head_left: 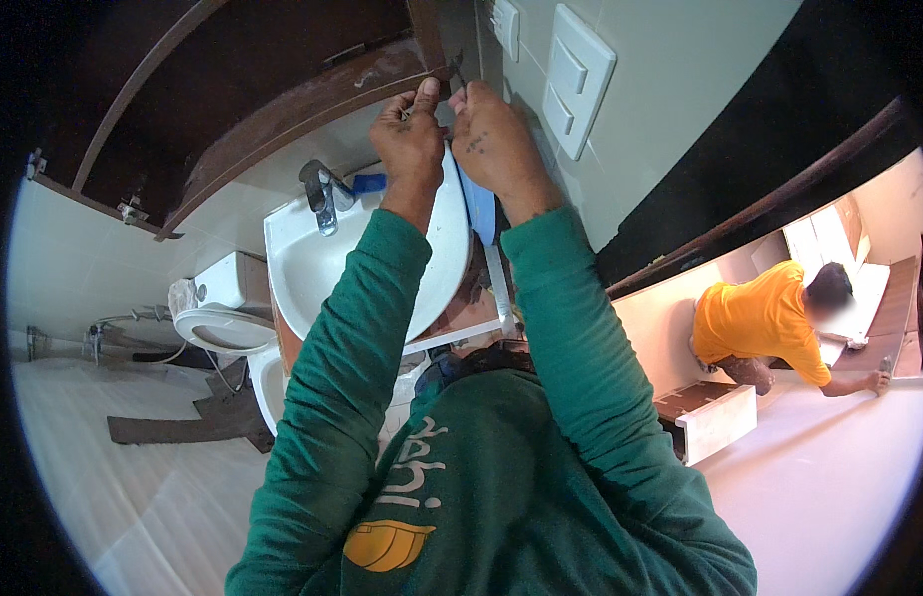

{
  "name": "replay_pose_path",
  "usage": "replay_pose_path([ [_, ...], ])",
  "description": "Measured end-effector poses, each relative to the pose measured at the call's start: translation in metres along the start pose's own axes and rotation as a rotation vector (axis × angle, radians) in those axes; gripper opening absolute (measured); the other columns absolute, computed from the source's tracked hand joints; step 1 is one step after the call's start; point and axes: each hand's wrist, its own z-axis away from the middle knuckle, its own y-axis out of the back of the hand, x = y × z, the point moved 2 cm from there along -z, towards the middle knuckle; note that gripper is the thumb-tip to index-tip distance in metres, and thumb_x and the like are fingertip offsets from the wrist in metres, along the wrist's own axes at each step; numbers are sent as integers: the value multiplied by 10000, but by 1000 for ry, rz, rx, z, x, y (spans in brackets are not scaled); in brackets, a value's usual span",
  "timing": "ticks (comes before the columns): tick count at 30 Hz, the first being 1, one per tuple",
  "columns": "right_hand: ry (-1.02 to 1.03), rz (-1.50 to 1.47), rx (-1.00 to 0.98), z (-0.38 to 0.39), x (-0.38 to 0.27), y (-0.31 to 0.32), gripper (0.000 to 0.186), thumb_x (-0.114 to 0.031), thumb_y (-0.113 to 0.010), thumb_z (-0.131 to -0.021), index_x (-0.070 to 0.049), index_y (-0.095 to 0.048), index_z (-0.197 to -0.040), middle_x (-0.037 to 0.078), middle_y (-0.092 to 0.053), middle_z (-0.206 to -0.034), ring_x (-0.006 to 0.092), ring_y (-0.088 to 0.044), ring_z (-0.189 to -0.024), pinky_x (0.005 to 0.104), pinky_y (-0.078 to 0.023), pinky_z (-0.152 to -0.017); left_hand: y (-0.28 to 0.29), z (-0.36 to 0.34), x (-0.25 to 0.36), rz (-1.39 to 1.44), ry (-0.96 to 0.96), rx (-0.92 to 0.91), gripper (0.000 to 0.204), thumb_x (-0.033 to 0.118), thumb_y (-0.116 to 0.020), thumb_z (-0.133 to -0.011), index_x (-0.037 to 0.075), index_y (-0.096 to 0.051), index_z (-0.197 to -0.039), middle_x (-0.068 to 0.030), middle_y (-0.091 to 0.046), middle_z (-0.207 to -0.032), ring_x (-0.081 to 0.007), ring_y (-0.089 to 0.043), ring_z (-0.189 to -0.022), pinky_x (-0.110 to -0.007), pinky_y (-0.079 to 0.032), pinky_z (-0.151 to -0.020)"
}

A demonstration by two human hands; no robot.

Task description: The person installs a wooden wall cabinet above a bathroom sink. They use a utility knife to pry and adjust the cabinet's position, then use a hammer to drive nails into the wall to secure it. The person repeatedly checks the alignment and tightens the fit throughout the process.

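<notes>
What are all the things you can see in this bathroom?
cabinet: one, dark brown, on the wall above the sink
sink: one, white, below the hands
tap: one, silver, at the sink's back
toilet: one, white, left of the sink
switches: two plates, white, on the wall at right
blue disc: one, at the sink's right edge
wood plank: one, brown, on the floor
other person: one, orange shirt, crouched at far right
left hand: at the cabinet's lower edge, grip closed on something small
right hand: beside it, grip pinching something small
</notes>
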Motion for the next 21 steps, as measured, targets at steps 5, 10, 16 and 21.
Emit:
replay_pose_path([
  [5, -21, 20, -71, 7, -4, 2, 181, -88, -532, -987, 28, -579, -1117, 254, -708, -1106, 461, -686, -1027, 512, -547, -893, -1, 3, 3, -6, -33, 14, 272, 231, -791, -937, -36, -747, -954, -87, -703, -836, -134, -623, -664, -306, -538, -516],
  [10, -30, 15, -72, 7, -2, -1, 182, -94, -533, -986, 22, -586, -1116, 256, -709, -1095, 459, -691, -1010, 517, -552, -884, -1, 2, 2, 27, -26, 11, 292, 275, -815, -923, 1, -742, -988, -42, -685, -779, -99, -538, -614, -279, -435, -547],
  [16, -20, 23, -82, 9, -6, 1, 201, -102, -541, -988, 30, -590, -1131, 255, -714, -1095, 446, -696, -1026, 511, -553, -900, 3, 2, 4, 18, 28, -22, 283, 269, -807, -929, 0, -740, -988, -49, -698, -806, -113, -570, -628, -287, -464, -560],
  [21, -91, 77, -140, 5, -6, -3, 210, -91, -552, -976, 37, -608, -1133, 268, -712, -1092, 456, -693, -1029, 507, -552, -898, 2, -1, 1, 71, 6, -9, 298, 226, -809, -920, -56, -721, -954, -81, -670, -810, -118, -608, -672, -320, -585, -553],
])
